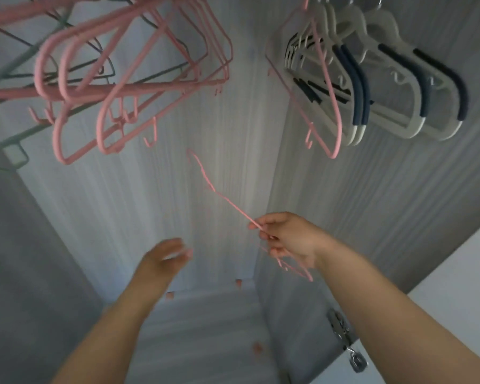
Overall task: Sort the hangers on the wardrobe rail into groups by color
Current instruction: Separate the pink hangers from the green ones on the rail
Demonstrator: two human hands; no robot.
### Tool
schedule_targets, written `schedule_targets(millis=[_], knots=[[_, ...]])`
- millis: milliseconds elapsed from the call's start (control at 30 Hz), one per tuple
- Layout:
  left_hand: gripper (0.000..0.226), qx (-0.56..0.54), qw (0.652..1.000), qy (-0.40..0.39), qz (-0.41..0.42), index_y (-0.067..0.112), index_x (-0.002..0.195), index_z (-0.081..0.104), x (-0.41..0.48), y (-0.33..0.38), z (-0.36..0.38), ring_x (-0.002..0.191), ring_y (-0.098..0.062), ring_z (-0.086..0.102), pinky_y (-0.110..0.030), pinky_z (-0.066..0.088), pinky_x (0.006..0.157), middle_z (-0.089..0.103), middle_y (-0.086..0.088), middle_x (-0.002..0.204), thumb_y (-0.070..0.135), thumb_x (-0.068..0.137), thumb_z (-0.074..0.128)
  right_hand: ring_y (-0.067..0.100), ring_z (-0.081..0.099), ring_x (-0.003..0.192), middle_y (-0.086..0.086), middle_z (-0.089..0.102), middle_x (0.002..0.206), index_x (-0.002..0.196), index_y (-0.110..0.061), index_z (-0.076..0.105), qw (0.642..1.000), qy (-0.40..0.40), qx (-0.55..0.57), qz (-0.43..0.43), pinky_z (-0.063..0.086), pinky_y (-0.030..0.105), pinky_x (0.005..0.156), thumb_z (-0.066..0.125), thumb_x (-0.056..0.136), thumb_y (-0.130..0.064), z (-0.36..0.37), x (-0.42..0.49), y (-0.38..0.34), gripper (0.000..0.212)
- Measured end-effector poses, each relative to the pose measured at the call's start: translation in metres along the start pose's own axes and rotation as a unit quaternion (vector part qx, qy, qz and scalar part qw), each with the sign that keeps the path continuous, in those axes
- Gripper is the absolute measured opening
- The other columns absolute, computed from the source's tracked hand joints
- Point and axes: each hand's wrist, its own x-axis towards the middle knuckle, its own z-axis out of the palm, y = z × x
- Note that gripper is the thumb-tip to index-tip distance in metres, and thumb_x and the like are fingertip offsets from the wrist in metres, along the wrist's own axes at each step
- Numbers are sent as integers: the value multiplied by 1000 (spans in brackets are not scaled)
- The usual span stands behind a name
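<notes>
My right hand [288, 238] grips a thin pink hanger [222, 196], seen edge-on, its hook pointing up and left below the rail. My left hand [164, 259] is blurred, fingers apart, holding nothing, a little left of that hanger. Several pink hangers [128, 79] hang bunched at the upper left, with green hangers [14, 65] behind them at the far left. At the upper right hang several white hangers with dark blue grips [394, 87]. One pink hanger [324, 106] hangs at the left edge of that white group.
The wardrobe's pale back wall [233, 120] and right side wall [385, 189] close in the space. A metal door hinge [344, 339] sits at the lower right. Small pink pegs [238, 282] dot the wardrobe floor corner.
</notes>
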Motion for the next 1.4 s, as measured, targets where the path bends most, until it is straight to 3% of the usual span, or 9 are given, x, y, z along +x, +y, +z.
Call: schedule_targets(millis=[167, 333, 433, 500, 600, 700, 900, 1200, 1400], knots=[[42, 19, 981, -148, 122, 21, 109, 59, -59, 44, 52, 91, -1, 61, -7, 47, 64, 61, 10, 108, 22, 70, 75, 2, 34, 31, 4, 41, 66, 92, -5, 55, 953, -4, 297, -60, 40, 13, 37, 31, 95, 4, 40, -11, -24, 27], [39, 96, 949, -50, 297, 46, 102, 51, -79, 58, 49, 94, 6, 56, -10, 48, 75, 56, 22, 107, 64, 69, 56, 5, 36, 35, 4, 43, 66, 98, -4, 54, 900, 21, 408, -151, 42, 16, 39, 31, 95, 4, 58, -32, -61, 24], [25, 137, 917, 34, 373, 49, 100, 51, -81, 69, 41, 87, 19, 54, 3, 39, 75, 52, 40, 104, 52, 75, 48, 5, 37, 35, 3, 44, 66, 104, -4, 53, 905, 14, 368, -211, 42, 17, 38, 33, 95, 1, 67, -50, -84, 23], [26, 128, 936, 11, 327, 53, 89, 59, -64, 71, 30, 88, 17, 57, -3, 42, 80, 60, 38, 93, 55, 63, 57, 5, 38, 34, 2, 43, 66, 100, -7, 54, 913, 26, 328, -243, 41, 17, 36, 33, 96, -2, 69, -59, -98, 22], [53, 45, 980, -56, 188, 50, 48, 65, -44, 57, 7, 64, -4, 67, -37, 50, 89, 66, 17, 60, 61, -2, 77, 5, 39, 34, 2, 44, 66, 100, -7, 56, 918, 51, 281, -274, 42, 18, 36, 33, 96, -3, 65, -67, -117, 23], [38, 101, 937, 15, 334, 73, 85, 45, -46, 107, 29, 63, -3, 60, -28, 49, 68, 68, 26, 87, 59, 50, 54, 4, 37, 33, 2, 43, 68, 104, -5, 56, 918, 77, 251, -297, 42, 17, 35, 33, 96, -4, 63, -70, -138, 23], [38, 152, 851, 94, 493, 53, 114, 34, -42, 155, 36, 83, 5, 53, -2, 38, 74, 64, 21, 93, 50, 75, 32, 2, 35, 32, 3, 40, 73, 104, -5, 52, 909, 138, 221, -325, 43, 14, 36, 29, 96, -2, 49, -60, -180, 25], [35, 155, 872, 49, 461, 45, 115, 32, -23, 153, 51, 86, -10, 62, -31, 50, 76, 67, 8, 96, 38, 81, 40, 8, 36, 43, 3, 41, 75, 114, -1, 51, 914, 188, 234, -272, 46, 16, 38, 28, 96, -1, 35, -30, -174, 29], [40, 203, 850, 109, 474, 37, 118, 48, -40, 137, 41, 71, 7, 54, 4, 36, 68, 67, 14, 92, 42, 78, 46, 14, 51, 65, 7, 52, 100, 135, -4, 35, 926, 197, 200, -251, 58, 22, 62, 33, 96, -2, 33, -35, -161, 39]])
